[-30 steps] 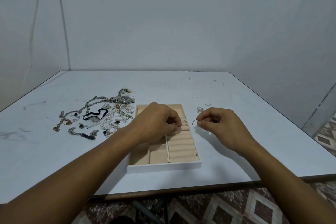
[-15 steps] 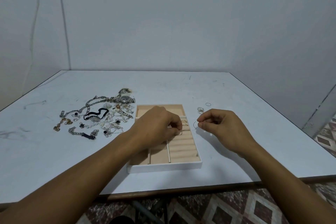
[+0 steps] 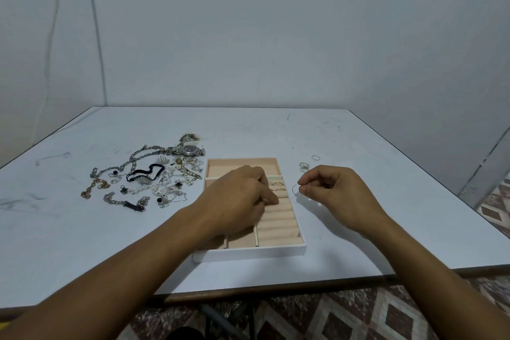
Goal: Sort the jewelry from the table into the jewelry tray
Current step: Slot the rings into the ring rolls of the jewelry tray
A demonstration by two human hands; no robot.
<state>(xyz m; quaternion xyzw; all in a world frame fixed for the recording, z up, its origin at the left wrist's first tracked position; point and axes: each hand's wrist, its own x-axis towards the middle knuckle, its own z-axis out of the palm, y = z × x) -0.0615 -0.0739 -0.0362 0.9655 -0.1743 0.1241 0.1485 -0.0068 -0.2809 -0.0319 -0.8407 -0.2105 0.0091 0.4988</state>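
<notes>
The white jewelry tray (image 3: 249, 253) with beige lining lies near the table's front edge. My left hand (image 3: 237, 199) hovers over its middle. The fingers are curled down onto the ring rolls (image 3: 278, 222) and pinch a small ring that they mostly hide. Two gold rings (image 3: 276, 186) sit in the rolls just beyond those fingertips. My right hand (image 3: 334, 193), right of the tray, pinches a thin wire ring (image 3: 295, 190) between thumb and forefinger, just above the table. A tangled jewelry pile (image 3: 154, 176) with chains and a watch (image 3: 190, 149) lies left of the tray.
Two more small rings lie on the table beyond my right hand: a silver cluster ring (image 3: 303, 166) and a thin ring (image 3: 315, 157). The white table (image 3: 276, 130) ends at walls behind and to the right. Patterned floor shows below the front edge.
My left hand has slid slightly toward me along the ring rolls, its fingers pressing lower. My right hand has stayed almost still with the thin ring.
</notes>
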